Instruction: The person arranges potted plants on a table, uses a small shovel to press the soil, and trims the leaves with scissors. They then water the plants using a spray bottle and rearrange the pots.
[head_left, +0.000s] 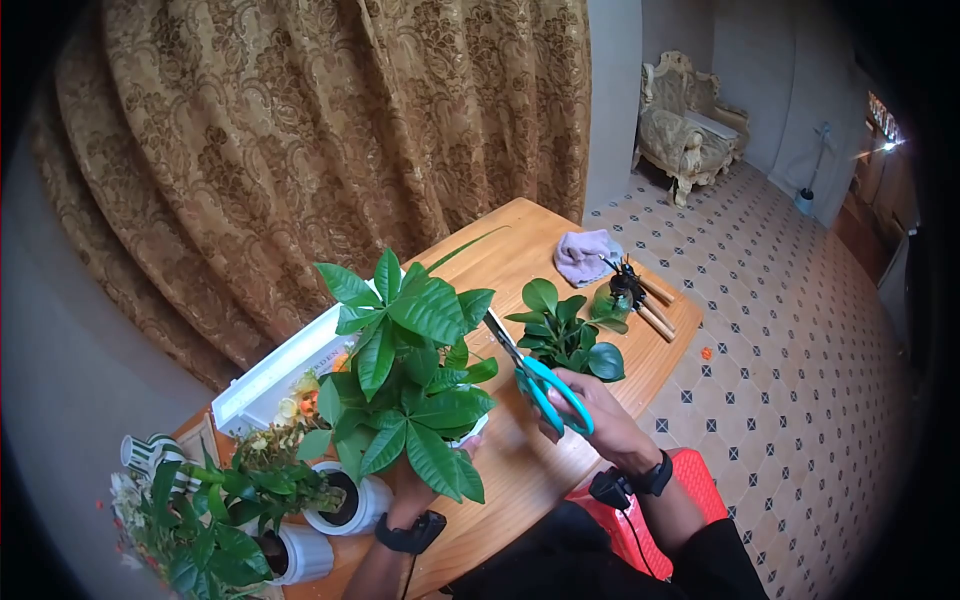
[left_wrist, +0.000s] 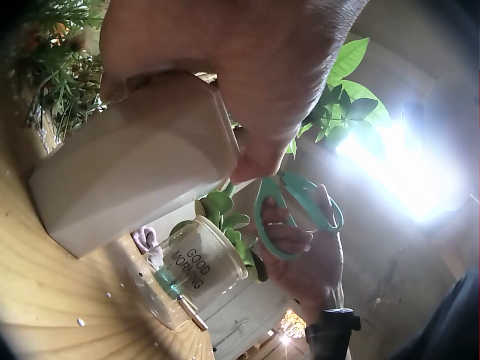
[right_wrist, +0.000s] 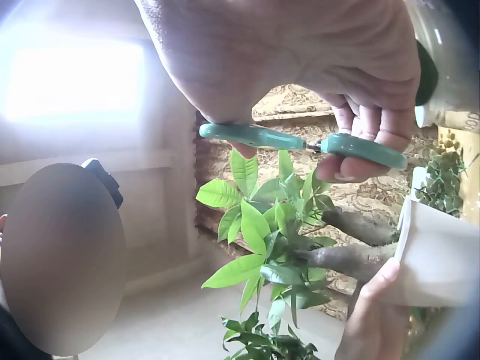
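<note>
My left hand [head_left: 412,492] grips the rim of a white pot [left_wrist: 135,165], which stands tilted in the left wrist view. A leafy green plant [head_left: 430,420] with thick stems grows from it; its leaves hide much of the pot and hand in the head view. My right hand [head_left: 605,425] holds teal-handled scissors [right_wrist: 255,136], fingers and thumb through the handle loops. In the head view, the scissor blades [head_left: 503,338] point up and left, their tips right at the plant's outer leaves. The blades look partly opened.
A smaller round-leaved plant [head_left: 570,335] sits to the right, in a "GOOD MORNING" pot [left_wrist: 214,259]. Behind it lie a lilac cloth [head_left: 583,256] and wooden-handled tools [head_left: 655,318]. More white pots [head_left: 365,505] crowd the left, near a white box [head_left: 290,375]. A red stool [head_left: 690,490] stands below.
</note>
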